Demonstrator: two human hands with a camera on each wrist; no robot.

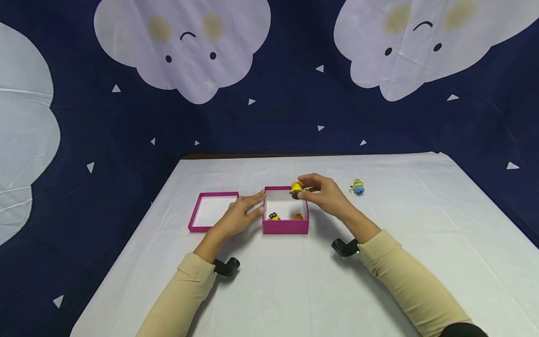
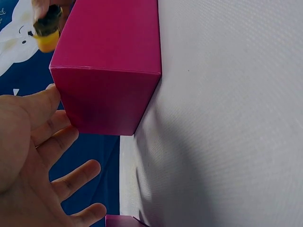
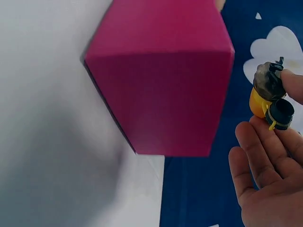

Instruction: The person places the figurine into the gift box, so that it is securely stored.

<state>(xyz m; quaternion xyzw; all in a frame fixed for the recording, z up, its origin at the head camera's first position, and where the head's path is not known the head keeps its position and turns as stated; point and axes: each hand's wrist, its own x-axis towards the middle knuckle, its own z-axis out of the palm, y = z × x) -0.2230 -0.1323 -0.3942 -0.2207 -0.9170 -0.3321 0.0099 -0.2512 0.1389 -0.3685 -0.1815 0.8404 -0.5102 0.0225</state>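
My right hand (image 1: 322, 193) pinches a small yellow and dark toy figure (image 1: 296, 188) over the back right part of an open pink box (image 1: 285, 227). In the right wrist view the thumb presses the dark part of the figure (image 3: 267, 92), which hangs outside the box's side. Fingers spread, my left hand (image 1: 240, 214) touches the box's left wall with its fingertips. Inside the box are a yellow figure with goggle eyes (image 1: 274, 216) and an orange-brown figure (image 1: 298, 216), both partly hidden by the front wall.
The pink-rimmed lid (image 1: 203, 229) lies left of the box, partly behind my left hand. A yellow and blue figure (image 1: 358, 187) is on the white-covered table (image 1: 269, 290), right of my right hand. A dark blue cloud-print curtain (image 1: 286, 126) hangs behind.
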